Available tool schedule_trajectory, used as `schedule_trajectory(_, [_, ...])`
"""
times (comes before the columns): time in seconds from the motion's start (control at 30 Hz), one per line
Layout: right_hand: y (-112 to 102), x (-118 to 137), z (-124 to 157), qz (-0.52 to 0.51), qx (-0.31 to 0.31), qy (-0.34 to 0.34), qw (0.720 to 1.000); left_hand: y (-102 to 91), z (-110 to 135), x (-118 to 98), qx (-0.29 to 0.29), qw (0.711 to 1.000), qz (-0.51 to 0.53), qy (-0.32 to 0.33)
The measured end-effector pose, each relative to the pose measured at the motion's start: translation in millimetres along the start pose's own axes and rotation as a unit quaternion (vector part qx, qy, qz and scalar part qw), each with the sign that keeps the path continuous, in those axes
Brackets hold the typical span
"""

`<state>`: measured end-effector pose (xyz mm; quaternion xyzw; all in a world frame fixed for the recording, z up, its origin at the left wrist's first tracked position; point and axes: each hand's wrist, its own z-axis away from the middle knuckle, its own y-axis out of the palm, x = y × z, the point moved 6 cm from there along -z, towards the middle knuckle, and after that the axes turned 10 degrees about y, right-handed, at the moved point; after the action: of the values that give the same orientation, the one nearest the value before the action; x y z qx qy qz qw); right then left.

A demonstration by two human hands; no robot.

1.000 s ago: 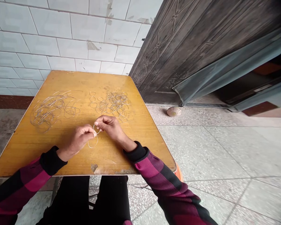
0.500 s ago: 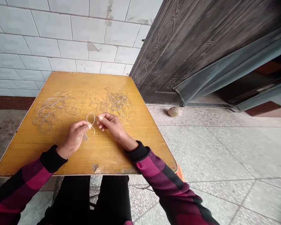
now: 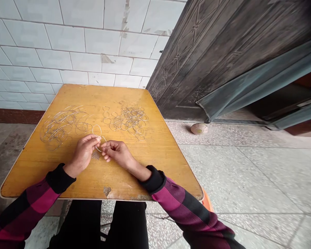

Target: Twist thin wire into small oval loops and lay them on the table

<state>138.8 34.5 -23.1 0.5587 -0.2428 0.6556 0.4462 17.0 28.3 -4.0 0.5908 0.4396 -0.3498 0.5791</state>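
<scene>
My left hand (image 3: 83, 151) pinches a thin, pale wire (image 3: 96, 126) where it crosses itself, so a round loop stands above the fingertips. The wire's two tails curve below the pinch. My right hand (image 3: 117, 153) is closed at the lower tails, thumb and forefinger together on the wire's end. Both hands are just above the yellow wooden table (image 3: 150, 166), close together. Beyond my left hand lies a loose heap of long curved wires (image 3: 60, 124). Farther right is a pile of small wire rings (image 3: 133, 117), with a few rings set apart on its left.
A white tiled wall (image 3: 75, 38) stands behind the table. To the right are a dark carved door (image 3: 191, 62) and a grey-blue curtain (image 3: 238, 86). A worn ball (image 3: 199, 128) rests on the speckled floor. Something orange (image 3: 207, 200) shows under the table's right corner.
My right hand has come down from beside the loop to the wire's tails and closed on them. My left hand keeps its pinch. The view has shifted slightly.
</scene>
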Motion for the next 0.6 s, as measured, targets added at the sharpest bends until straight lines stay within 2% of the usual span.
schedule_trajectory(0.1, [-5, 0, -1, -0.013, -0.014, 0.005, 1.0, -1.9, -1, 0, 0.012, 1.0, -0.029, -0.005])
schedule_trajectory(0.23, [-13, 1, -1, -0.034, -0.046, 0.008, 0.998, -9.2, -4, -7, 0.016, 0.993, -0.106, 0.047])
schedule_trajectory(0.33, [-15, 4, 1, -0.034, -0.052, -0.001, 0.998, -11.5, -5, -9, 0.027, 0.987, -0.148, 0.06])
schedule_trajectory(0.47, [-13, 7, 4, -0.039, -0.042, -0.014, 0.998, -8.7, -4, -7, 0.037, 0.988, -0.141, 0.046])
schedule_trajectory(0.6, [-11, 8, 3, -0.074, -0.034, -0.024, 0.996, -6.4, -2, -9, 0.021, 0.992, -0.118, 0.029])
